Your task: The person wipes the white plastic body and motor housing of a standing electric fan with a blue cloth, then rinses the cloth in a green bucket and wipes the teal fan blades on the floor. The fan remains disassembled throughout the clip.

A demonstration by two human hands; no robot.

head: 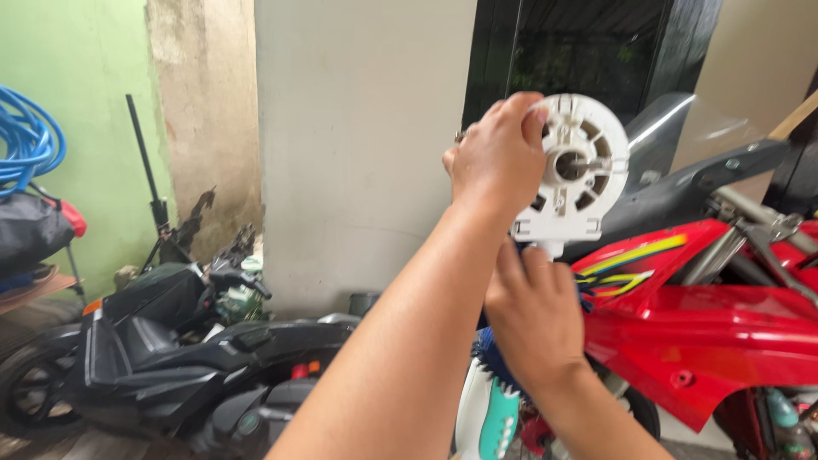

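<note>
I hold up a white round plastic housing (579, 166) with open slots and a metal shaft at its centre, in front of a pale wall. My left hand (494, 158) grips its upper left rim, a ring on one finger. My right hand (532, 315) is closed around the short neck under the housing, where some blue plastic (492, 353) shows below the palm. A white and teal part (498, 413) hangs under that, partly hidden by my right forearm.
A red motorcycle (707, 324) stands close on the right, its clear windscreen (682, 128) behind the housing. A black scooter (170, 349) is parked low on the left. A coiled blue hose (25, 140) hangs on the green wall. A dark doorway (588, 43) is behind.
</note>
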